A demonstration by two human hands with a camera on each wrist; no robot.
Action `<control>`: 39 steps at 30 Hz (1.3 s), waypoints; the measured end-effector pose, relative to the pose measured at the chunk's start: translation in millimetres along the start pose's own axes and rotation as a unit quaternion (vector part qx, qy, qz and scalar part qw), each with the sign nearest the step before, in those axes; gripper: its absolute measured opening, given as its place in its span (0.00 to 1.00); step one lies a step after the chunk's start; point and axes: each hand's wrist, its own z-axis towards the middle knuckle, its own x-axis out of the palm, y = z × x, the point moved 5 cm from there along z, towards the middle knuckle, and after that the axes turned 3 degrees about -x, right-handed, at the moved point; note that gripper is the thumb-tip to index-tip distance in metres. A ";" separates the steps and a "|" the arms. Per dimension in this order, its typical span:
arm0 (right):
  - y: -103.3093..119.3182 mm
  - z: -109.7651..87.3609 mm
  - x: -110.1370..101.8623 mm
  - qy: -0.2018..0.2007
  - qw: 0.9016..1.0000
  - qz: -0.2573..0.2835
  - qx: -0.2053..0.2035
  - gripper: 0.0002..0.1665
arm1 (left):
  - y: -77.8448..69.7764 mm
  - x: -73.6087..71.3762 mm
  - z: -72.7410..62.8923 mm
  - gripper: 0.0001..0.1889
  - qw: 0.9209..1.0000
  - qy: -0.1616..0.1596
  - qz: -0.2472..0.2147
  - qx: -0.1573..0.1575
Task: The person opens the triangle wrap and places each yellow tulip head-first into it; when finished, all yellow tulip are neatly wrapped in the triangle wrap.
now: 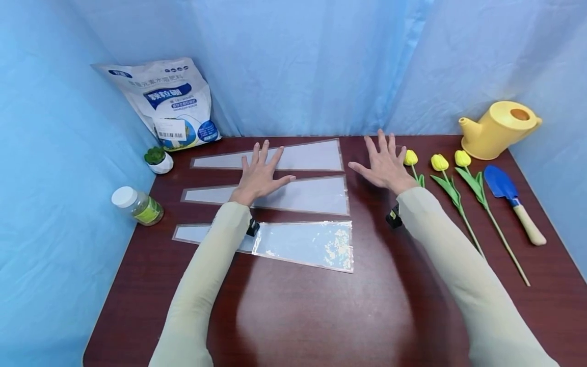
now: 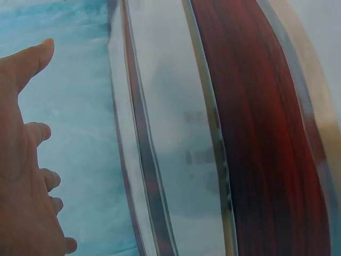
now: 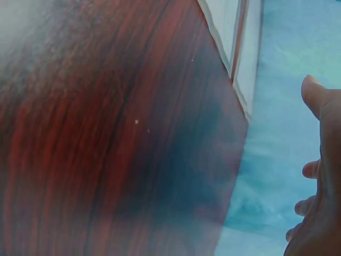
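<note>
Both hands are held out over the dark wood table with fingers spread, and neither holds anything. In the head view my left hand (image 1: 259,176) overlaps the upper two of three tapered white sheets with clear borders: the back sheet (image 1: 316,155) and the middle sheet (image 1: 316,196). Nearest me lies the front sheet (image 1: 302,244), its wide end shiny with glare. To the right of the sheets is my right hand (image 1: 385,165), beside the leftmost yellow tulip (image 1: 410,158). The wrist views show the left hand (image 2: 26,144) and the right hand (image 3: 319,176) at their outer edges.
At the left stand a fertilizer bag (image 1: 169,102), a small potted succulent (image 1: 158,160) and a lidded jar (image 1: 139,206). On the right are two more tulips, a blue trowel (image 1: 502,182) with a pale handle, and a yellow watering can (image 1: 497,130). Blue curtains (image 1: 302,66) surround the table.
</note>
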 end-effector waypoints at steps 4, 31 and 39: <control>1.1 5.9 6.3 0.009 1.000 0.007 0.004 0.58 | -8.6 7.4 5.7 0.48 1.000 0.015 0.010 0.008; -2.4 28.5 40.4 0.073 0.997 0.018 0.036 0.53 | -65.7 55.4 32.2 0.45 0.992 0.110 0.031 0.051; -3.5 30.4 42.4 0.071 0.997 -0.005 0.043 0.52 | -80.2 62.3 33.3 0.44 0.988 0.136 0.034 0.064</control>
